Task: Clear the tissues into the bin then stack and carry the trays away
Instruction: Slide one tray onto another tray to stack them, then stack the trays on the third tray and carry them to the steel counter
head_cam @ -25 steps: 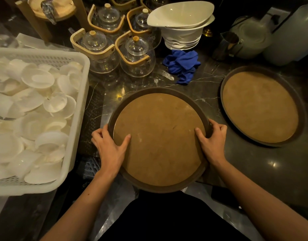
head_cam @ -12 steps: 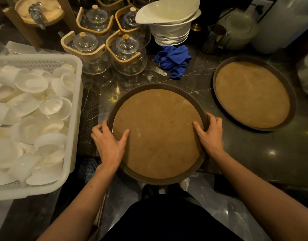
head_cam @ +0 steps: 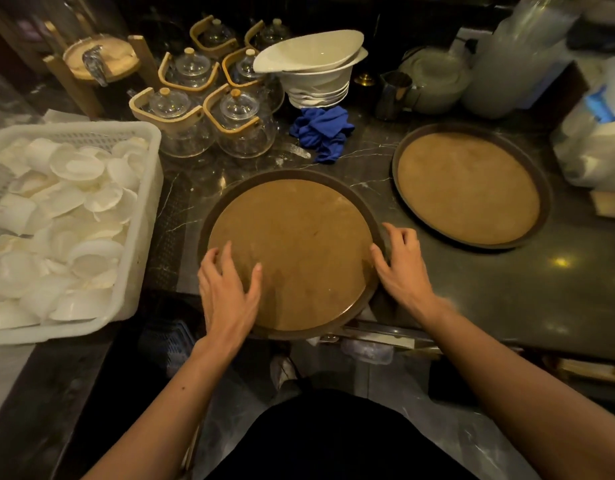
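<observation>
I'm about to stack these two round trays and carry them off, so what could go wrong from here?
The near tray overhangs the counter edge; with the left hand and right hand open, not gripping, it could tip. Swinging it toward the far tray might also clip the glass teapots or stacked bowls close behind.

Under your hands the near tray (head_cam: 292, 251) has a matt, cork-like brown liner and a dark smooth rim. Right of your right hand (head_cam: 401, 268), the second tray (head_cam: 469, 187) looks the same. Counter (head_cam: 507, 289): dark polished stone, glossy, veined. Left of your left hand (head_cam: 226, 296), a white plastic crate (head_cam: 145, 216) with glossy white dishes (head_cam: 74, 216). Beyond: clear glass teapots (head_cam: 242, 123) with wood handles, and a blue cloth (head_cam: 321, 131).
</observation>
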